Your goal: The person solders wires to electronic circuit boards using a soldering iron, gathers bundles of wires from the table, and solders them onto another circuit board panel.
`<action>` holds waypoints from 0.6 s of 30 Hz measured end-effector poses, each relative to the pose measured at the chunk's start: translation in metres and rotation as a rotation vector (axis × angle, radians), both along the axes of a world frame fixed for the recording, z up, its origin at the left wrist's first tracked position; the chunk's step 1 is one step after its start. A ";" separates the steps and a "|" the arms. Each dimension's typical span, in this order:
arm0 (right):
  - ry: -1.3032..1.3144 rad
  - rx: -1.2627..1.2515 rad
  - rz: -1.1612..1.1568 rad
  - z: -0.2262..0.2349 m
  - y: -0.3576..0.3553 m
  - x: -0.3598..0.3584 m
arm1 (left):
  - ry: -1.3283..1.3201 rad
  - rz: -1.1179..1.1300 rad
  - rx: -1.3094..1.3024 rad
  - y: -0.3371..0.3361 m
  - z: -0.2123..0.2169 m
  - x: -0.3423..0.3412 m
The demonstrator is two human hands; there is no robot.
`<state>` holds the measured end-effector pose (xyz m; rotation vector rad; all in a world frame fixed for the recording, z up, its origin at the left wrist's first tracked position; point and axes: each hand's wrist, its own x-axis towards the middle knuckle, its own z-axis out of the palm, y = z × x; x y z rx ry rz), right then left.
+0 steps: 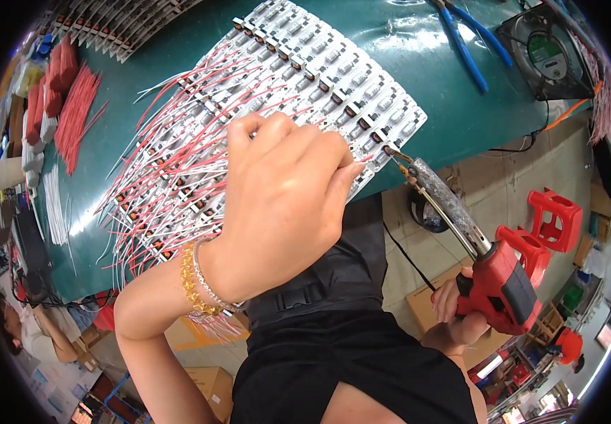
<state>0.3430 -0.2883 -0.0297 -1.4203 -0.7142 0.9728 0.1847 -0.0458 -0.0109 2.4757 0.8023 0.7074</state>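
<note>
My left hand [284, 194] reaches over a sheet of white circuit boards [334, 60], its thumb and forefinger pinched on a thin red wire [365, 161] at the near right edge. The other fingers are curled in. In my right hand [452, 308] is a red soldering gun [503, 283], gripped by the handle. Its tip [389, 150] is at the board edge, close to the pinched wire; whether it touches is too small to tell. Many red and white wires [178, 152] stick up from the left part of the boards. My left palm hides some of them.
On the green table [454, 120] lie blue-handled pliers [464, 53] beside a black fan [546, 53]. Bundles of red wires [78, 120] and white wires [54, 205] lie at the left. Red stools [554, 218] stand at the right. Another person [44, 332] sits at lower left.
</note>
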 end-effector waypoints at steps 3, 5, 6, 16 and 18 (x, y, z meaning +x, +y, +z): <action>0.042 -0.015 0.029 -0.008 0.000 -0.002 | 0.047 0.042 0.013 -0.005 -0.009 -0.001; 0.031 -0.038 0.034 0.003 0.004 -0.003 | 0.052 0.022 0.035 -0.002 -0.009 0.002; 0.108 -0.155 -0.024 0.014 0.008 -0.005 | 0.046 0.017 0.029 -0.001 -0.009 0.004; 0.170 -0.239 -0.263 0.006 0.009 -0.013 | 0.040 0.007 -0.002 0.000 -0.011 0.001; 0.119 -0.224 -0.260 -0.002 0.001 -0.014 | 0.042 0.010 0.001 0.000 -0.011 0.001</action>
